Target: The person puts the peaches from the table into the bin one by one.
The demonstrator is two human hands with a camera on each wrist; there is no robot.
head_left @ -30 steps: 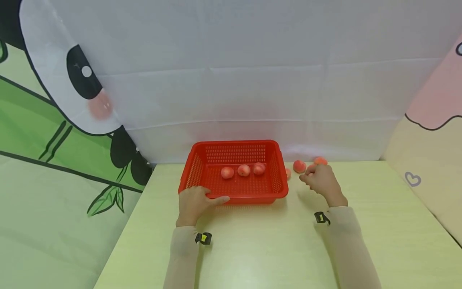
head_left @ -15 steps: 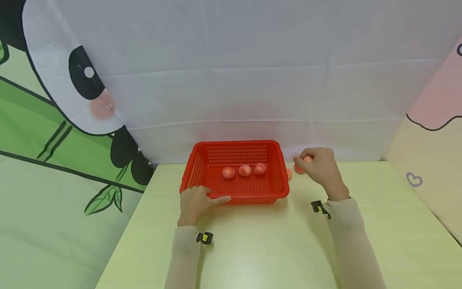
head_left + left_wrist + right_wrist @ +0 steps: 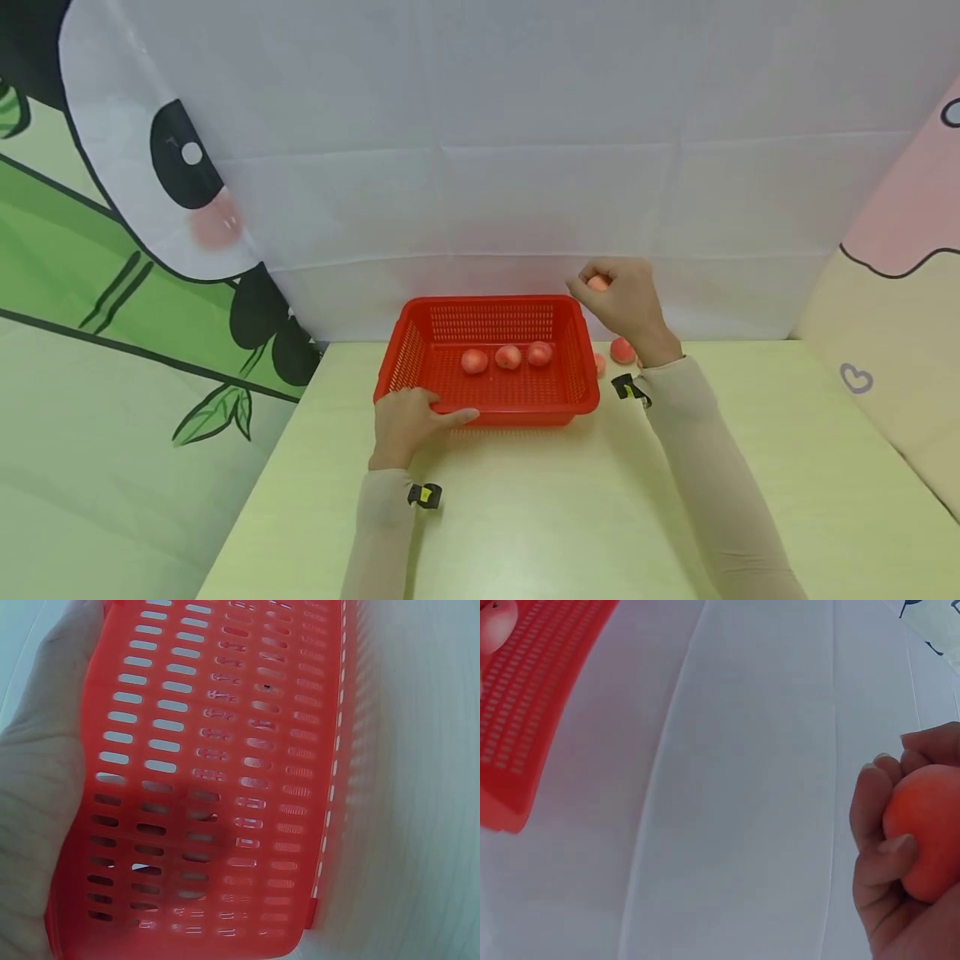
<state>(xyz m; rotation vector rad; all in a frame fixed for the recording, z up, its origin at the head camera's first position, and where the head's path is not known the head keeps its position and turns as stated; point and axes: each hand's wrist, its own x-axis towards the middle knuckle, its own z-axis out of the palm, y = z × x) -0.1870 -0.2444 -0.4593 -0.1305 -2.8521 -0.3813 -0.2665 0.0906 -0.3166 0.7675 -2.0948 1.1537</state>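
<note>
My left hand grips the front left rim of a red plastic basket. Its thumb lies along the front rim; the other fingers curl over the edge. In the left wrist view the basket's slotted wall fills most of the picture beside the hand. Inside the basket sit three peaches in a loose row. My right hand holds another peach, fingers curled round it, raised beyond the basket's back right corner. In the right wrist view, the basket is apart from this hand.
Right of the basket, a peach lies on the pale table, and another peach shows partly behind the basket's side. The right wrist overlaps this area. A white printed cloth hangs directly behind the table.
My right hand has picked up a peach from the table's right back and carried it up and left towards the basket. The left hand keeps its grip on the rim.
</note>
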